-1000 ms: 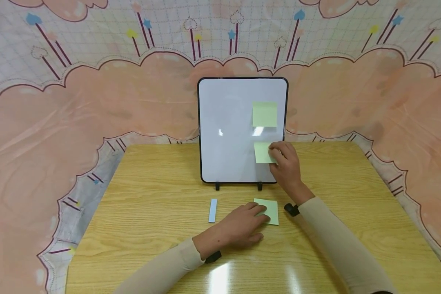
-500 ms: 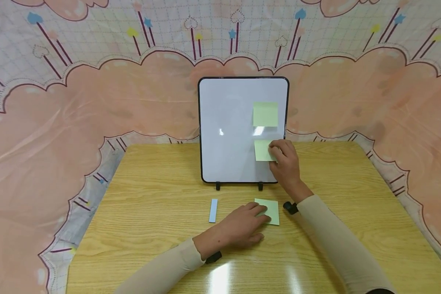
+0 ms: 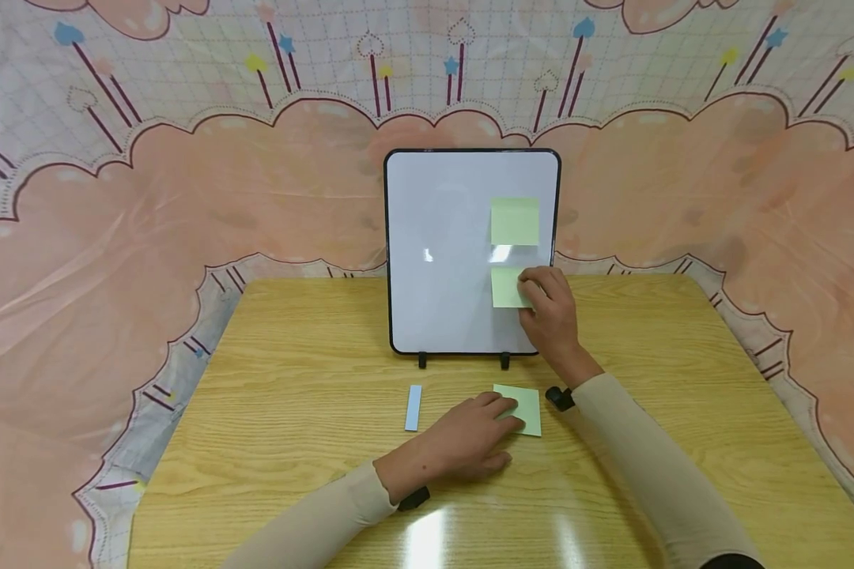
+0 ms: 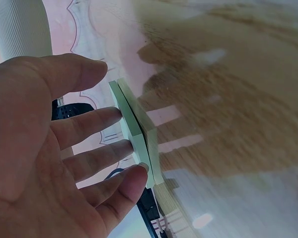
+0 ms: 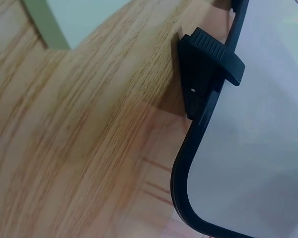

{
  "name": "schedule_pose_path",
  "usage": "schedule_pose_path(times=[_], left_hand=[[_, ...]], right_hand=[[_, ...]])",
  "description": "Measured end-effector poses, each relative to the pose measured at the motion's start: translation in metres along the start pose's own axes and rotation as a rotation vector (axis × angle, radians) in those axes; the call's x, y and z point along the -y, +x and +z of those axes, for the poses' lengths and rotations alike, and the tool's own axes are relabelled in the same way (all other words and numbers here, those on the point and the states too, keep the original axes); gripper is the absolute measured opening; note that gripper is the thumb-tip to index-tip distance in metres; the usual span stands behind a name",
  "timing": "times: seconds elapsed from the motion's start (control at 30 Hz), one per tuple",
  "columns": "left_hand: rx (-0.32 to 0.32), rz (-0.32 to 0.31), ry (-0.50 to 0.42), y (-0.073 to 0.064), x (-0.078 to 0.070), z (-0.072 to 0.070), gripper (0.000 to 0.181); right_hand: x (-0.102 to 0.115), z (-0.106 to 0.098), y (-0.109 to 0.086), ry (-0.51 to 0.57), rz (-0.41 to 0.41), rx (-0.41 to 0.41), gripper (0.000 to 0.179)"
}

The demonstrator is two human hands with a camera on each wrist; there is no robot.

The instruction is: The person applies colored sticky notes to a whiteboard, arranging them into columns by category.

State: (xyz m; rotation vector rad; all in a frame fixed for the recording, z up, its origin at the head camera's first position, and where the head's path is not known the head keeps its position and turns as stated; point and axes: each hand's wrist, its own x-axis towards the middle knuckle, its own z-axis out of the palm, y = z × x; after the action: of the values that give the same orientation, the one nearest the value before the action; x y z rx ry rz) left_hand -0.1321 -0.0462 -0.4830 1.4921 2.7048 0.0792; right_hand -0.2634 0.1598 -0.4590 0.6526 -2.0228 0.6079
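My right hand (image 3: 551, 316) is up at the lower right of a black-framed whiteboard (image 3: 441, 229). Its curled fingers pinch the right side of a pale green sticky note (image 3: 508, 288), held at the board's face; whether the note touches the board I cannot tell. Above it, a second green sticky note (image 3: 515, 221) hangs on the board. On the table, the fingertips of my left hand (image 3: 466, 438) rest on a pad of green sticky notes (image 3: 530, 412). In the left wrist view those fingers are extended against the pad (image 4: 131, 134). The right wrist view shows no hand.
The whiteboard stands on black feet (image 5: 203, 69) on a wooden table (image 3: 292, 356). A narrow light blue strip (image 3: 413, 408) lies left of the pad. Behind the table hangs a patterned pink cloth (image 3: 292, 190).
My right hand has risen slightly along the board, carrying the lower sticky note upward and straightening it a little. My left hand stays on the pad.
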Motion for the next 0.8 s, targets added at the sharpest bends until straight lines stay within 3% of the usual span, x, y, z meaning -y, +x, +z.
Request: schedule_pose_path(times=[0.37,0.8], left_hand=[[0.003,0.003,-0.003,-0.0003,-0.0008,-0.0010,0.049],[0.005,-0.002,-0.011,0.0000,-0.0012,-0.0004,0.050]], right_hand=[[-0.0027,0.0041,0.0026,0.020,0.004,-0.040,0.028],[-0.0037,0.0037,0.0030,0.008,0.023,-0.003,0.023]])
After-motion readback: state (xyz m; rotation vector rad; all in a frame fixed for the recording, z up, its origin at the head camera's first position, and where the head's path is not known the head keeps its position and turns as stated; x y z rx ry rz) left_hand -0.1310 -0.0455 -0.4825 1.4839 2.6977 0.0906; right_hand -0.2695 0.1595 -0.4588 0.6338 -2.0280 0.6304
